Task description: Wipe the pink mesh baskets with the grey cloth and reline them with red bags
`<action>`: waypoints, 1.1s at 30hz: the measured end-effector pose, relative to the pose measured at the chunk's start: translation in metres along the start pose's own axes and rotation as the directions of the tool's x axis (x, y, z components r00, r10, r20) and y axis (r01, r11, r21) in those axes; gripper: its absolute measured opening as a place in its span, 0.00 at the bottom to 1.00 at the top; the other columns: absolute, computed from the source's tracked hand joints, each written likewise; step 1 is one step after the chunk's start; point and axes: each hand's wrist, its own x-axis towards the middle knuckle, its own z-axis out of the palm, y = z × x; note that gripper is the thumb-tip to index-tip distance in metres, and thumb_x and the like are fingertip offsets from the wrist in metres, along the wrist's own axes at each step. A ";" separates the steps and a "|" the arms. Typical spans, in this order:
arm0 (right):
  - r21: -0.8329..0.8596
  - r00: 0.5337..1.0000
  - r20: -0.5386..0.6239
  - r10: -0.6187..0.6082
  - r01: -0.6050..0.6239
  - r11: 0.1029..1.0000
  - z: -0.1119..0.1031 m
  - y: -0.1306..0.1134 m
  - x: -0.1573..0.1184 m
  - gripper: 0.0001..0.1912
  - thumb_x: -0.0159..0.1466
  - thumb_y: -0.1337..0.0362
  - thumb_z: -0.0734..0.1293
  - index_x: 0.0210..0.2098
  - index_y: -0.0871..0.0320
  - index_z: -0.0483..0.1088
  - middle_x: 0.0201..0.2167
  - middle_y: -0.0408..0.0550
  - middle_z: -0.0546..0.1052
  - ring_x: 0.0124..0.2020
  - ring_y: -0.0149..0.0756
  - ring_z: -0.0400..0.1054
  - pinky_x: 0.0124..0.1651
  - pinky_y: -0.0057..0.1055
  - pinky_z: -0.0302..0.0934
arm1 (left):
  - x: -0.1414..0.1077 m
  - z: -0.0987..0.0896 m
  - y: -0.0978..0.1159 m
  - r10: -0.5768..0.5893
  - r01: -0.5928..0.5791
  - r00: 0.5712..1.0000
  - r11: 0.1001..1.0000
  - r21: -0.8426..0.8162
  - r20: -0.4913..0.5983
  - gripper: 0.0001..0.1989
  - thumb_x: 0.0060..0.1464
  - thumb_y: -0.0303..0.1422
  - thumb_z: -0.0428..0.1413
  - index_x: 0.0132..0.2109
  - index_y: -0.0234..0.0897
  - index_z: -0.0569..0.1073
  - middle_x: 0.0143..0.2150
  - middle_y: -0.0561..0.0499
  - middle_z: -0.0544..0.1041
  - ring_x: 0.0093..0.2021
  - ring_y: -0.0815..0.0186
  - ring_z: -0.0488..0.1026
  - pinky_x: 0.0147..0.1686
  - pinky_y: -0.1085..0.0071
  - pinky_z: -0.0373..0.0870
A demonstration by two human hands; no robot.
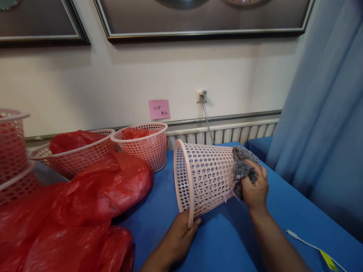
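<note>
A pink perforated plastic basket (pixel 212 173) lies tilted on its side above the blue-covered table (pixel 227 234), its open mouth facing left. My left hand (pixel 181 234) grips the basket's rim at its lower edge, the thumb and fingers on either side of it. At the basket's base, on the right, my right hand (pixel 255 185) holds a grey speckled cloth (pixel 244 162) pressed against the plastic. Part of the cloth is hidden behind my fingers.
Red plastic bags (pixel 85 211) cover the table's left side. Behind them stand more pink baskets (pixel 144 147) with red bags inside, others at the far left edge. A white cable (pixel 309 243) lies at the lower right. A blue curtain (pixel 326 105) hangs on the right.
</note>
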 end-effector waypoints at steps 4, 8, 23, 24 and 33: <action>0.098 0.938 0.146 -0.313 0.302 0.948 -0.008 -0.027 -0.022 0.26 0.58 0.67 0.64 0.56 0.54 0.75 0.64 0.56 0.64 0.65 0.54 0.64 0.65 0.55 0.63 | 0.002 0.003 -0.001 0.022 -0.022 1.000 1.000 -0.020 -0.010 0.19 0.70 0.39 0.51 0.63 0.44 0.77 0.63 0.46 0.78 0.65 0.51 0.71 0.69 0.51 0.62; 0.291 0.713 0.282 -0.642 0.574 0.766 -0.011 -0.059 -0.053 0.32 0.57 0.68 0.63 0.62 0.51 0.72 0.66 0.55 0.62 0.63 0.51 0.66 0.57 0.48 0.72 | 0.003 0.002 -0.001 0.009 -0.009 1.000 0.996 -0.088 0.005 0.19 0.69 0.41 0.53 0.61 0.42 0.78 0.58 0.46 0.82 0.62 0.50 0.74 0.65 0.52 0.68; 0.135 0.882 0.209 -0.422 0.401 0.906 -0.003 -0.030 -0.032 0.27 0.58 0.71 0.64 0.56 0.54 0.76 0.66 0.55 0.62 0.66 0.53 0.63 0.65 0.52 0.65 | 0.005 0.006 -0.005 0.002 -0.005 0.999 0.999 -0.044 -0.054 0.20 0.68 0.38 0.52 0.63 0.42 0.76 0.62 0.46 0.79 0.66 0.51 0.71 0.70 0.51 0.61; 0.198 0.827 0.257 -0.500 0.461 0.865 -0.005 -0.040 -0.041 0.29 0.57 0.70 0.64 0.57 0.53 0.75 0.67 0.54 0.61 0.66 0.52 0.64 0.63 0.50 0.68 | 0.005 0.006 -0.004 0.010 -0.012 0.999 0.998 -0.054 -0.050 0.19 0.68 0.39 0.52 0.61 0.42 0.78 0.59 0.47 0.81 0.64 0.51 0.72 0.68 0.51 0.63; 0.102 0.892 0.187 -0.411 0.398 0.912 0.003 -0.021 -0.027 0.25 0.57 0.72 0.64 0.53 0.54 0.78 0.62 0.54 0.67 0.63 0.52 0.67 0.62 0.52 0.68 | 0.003 -0.011 -0.017 -0.187 0.099 0.910 0.965 -0.243 -0.371 0.29 0.59 0.55 0.59 0.48 0.31 0.83 0.47 0.42 0.85 0.50 0.51 0.81 0.57 0.56 0.75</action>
